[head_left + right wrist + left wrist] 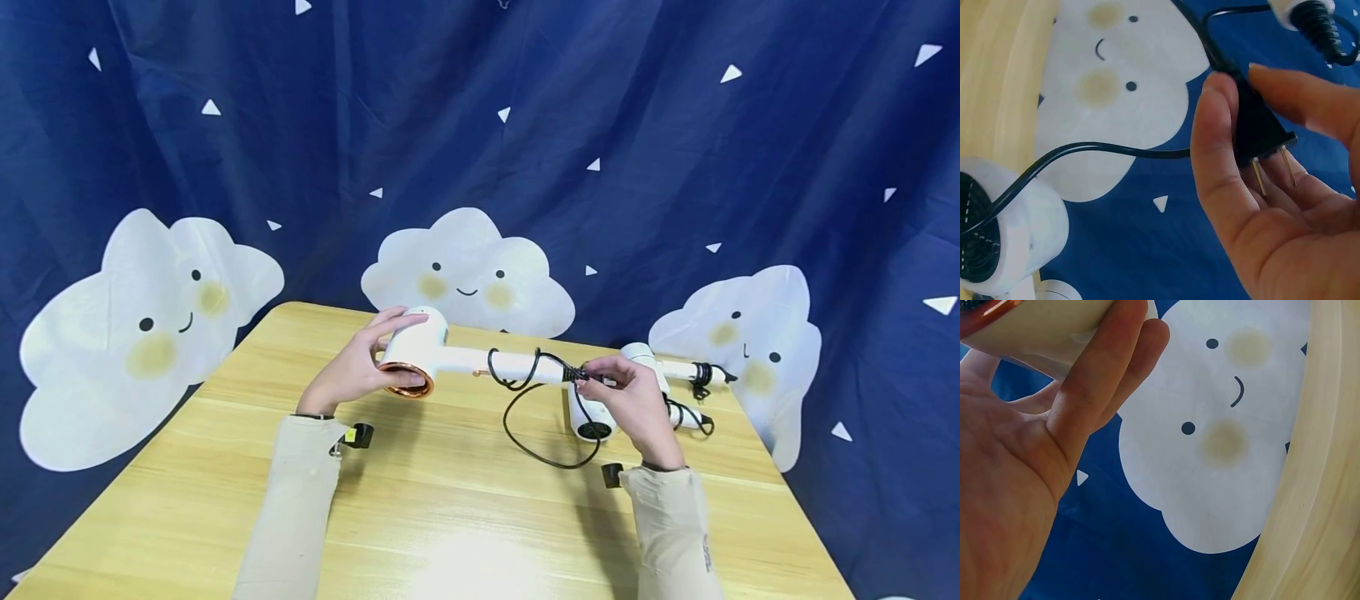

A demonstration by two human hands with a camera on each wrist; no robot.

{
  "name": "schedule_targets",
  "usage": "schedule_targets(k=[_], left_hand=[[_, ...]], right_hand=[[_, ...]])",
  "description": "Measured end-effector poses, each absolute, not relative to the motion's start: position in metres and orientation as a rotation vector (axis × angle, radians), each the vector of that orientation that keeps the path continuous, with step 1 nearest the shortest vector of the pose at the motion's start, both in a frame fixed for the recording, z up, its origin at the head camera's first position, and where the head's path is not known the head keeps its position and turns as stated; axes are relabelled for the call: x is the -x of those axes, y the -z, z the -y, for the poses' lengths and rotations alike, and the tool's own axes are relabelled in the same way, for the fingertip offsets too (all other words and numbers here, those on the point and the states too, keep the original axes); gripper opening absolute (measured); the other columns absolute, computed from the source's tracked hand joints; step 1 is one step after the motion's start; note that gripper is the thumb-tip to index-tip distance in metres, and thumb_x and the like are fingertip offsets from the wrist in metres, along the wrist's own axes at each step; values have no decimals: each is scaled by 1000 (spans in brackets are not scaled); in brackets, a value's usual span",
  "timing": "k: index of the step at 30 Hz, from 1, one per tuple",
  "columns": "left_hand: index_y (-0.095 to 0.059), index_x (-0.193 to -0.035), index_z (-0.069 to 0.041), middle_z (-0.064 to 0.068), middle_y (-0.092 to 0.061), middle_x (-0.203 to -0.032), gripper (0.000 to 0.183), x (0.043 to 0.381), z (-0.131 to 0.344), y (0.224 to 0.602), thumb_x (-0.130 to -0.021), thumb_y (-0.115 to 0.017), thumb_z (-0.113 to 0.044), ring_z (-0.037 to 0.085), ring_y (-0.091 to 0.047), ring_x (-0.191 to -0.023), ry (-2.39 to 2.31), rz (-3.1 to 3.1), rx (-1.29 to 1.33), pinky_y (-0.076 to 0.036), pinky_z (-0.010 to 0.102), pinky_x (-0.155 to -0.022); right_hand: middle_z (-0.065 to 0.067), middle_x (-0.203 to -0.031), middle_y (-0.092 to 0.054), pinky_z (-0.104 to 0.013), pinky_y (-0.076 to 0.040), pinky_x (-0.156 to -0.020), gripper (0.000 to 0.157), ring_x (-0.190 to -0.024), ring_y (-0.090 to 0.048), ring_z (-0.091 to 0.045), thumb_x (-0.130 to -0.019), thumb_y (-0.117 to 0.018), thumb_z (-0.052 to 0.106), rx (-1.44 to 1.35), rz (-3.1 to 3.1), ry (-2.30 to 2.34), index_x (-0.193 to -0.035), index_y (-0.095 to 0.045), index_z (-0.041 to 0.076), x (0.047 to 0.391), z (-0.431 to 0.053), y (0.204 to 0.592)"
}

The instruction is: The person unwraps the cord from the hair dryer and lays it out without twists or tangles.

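A white hair dryer with a copper-coloured rim (pixel 420 346) is held up over the table, its handle pointing right. My left hand (pixel 356 362) grips its head, thumb near the rim and fingers over the far side. In the left wrist view, fingers (pixel 1094 381) lie along the white housing (pixel 1054 337). My right hand (pixel 633 400) is at the handle's end, pinching the black two-pin plug (pixel 1257 119) between thumb and fingers, prongs toward the palm. The black cord (pixel 551 462) winds loosely round the handle and hangs in a loop below it.
Behind the right hand, another white hair dryer (pixel 581 412) lies on the wooden table (pixel 187 467), its dark round grille facing forward. A further white appliance (pixel 637 354) with a wrapped black cord (pixel 702 375) lies behind it. A blue curtain (pixel 450 167) with clouds hangs beyond the table.
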State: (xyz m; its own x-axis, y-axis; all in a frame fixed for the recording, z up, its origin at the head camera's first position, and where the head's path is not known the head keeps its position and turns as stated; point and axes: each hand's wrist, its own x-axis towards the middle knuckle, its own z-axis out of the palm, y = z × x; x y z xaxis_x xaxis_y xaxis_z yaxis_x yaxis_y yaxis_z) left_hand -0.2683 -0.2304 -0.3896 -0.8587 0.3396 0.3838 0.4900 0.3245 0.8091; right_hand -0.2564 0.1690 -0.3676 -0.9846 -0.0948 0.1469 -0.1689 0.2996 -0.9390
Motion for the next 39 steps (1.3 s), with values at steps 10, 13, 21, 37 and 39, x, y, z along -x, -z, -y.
schedule_targets(k=[10,13,21,37,39], left_hand=[[-49,-143,-36,5,-23,-161,79,268,224,390,-75,-87,-26,36,-57,-118,1515,2522,792,-51,44,-91],[-48,-144,-37,4,-23,-162,79,269,223,391,-75,-87,-28,37,-57,-118,1499,2547,795,-51,44,-90],[-49,-142,-39,2,-23,-162,80,271,219,395,-72,-88,-32,34,-53,-123,1436,2589,788,-47,46,-95],[-50,-142,-37,1,-29,-158,82,274,212,399,-70,-89,-36,29,-46,-132,1405,2593,823,-43,47,-100],[-50,-142,-37,3,-29,-159,83,275,212,400,-70,-90,-37,30,-45,-132,1406,2594,816,-43,48,-100]], right_hand=[[9,-85,-75,-19,-56,-75,27,-74,-72,-3,-83,-79,13,-80,2278,-1753,-103,-73,-4,265,-167,376],[10,-85,-75,-20,-57,-75,28,-76,-72,-4,-82,-80,10,-51,2174,-1805,-103,-72,-6,266,-167,377],[7,-81,-76,-20,-57,-73,30,-72,-72,-6,-79,-82,8,-44,1876,-1893,-101,-72,-9,265,-163,370],[-13,-94,-76,-28,-59,-75,24,-73,-73,-17,-79,-73,-12,-449,1432,-2041,-100,-66,-20,231,-141,336],[-13,-95,-76,-29,-59,-76,23,-75,-73,-17,-79,-72,-13,-491,1437,-2049,-101,-66,-20,224,-137,331]])
